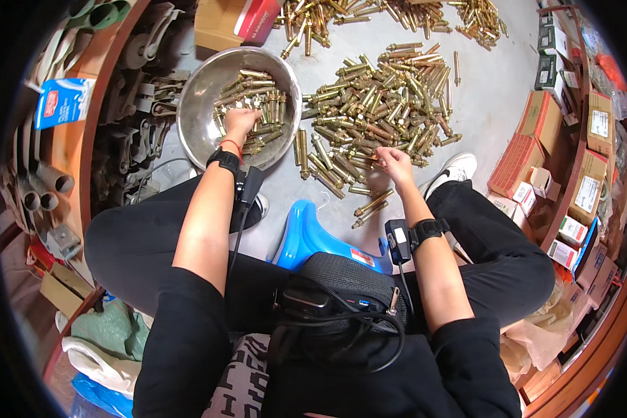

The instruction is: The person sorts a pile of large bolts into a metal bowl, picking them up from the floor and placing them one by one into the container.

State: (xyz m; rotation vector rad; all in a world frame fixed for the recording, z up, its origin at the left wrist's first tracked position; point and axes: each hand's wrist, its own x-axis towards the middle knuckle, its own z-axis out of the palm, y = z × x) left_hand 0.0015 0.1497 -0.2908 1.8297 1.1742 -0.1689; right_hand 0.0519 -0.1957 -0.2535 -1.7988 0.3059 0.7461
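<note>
A steel bowl [202, 133] stands on the floor at the left, partly filled with yellowish expansion anchor bolts [256, 83]. My left hand [240, 123] reaches inside it, fingers curled at the bolts. Whether one is gripped there is hidden. To the bowl's right lies a large loose pile of similar anchor bolts [379, 99], each with a nut and sleeve. At the pile's near edge is my right hand [395, 163], thumb and fingers drawn together beside the bolts; a hold on one cannot be made out. A few stray bolts [373, 204] rest nearer to me.
A blue plastic stool [313, 235] is between my legs. More bolt heaps [480, 23] and a cardboard box [217, 23] lie farther off. Shelving with metal brackets [146, 44] borders the left; shelves with cartons [517, 162] border the right. Cables hang from both wrist devices.
</note>
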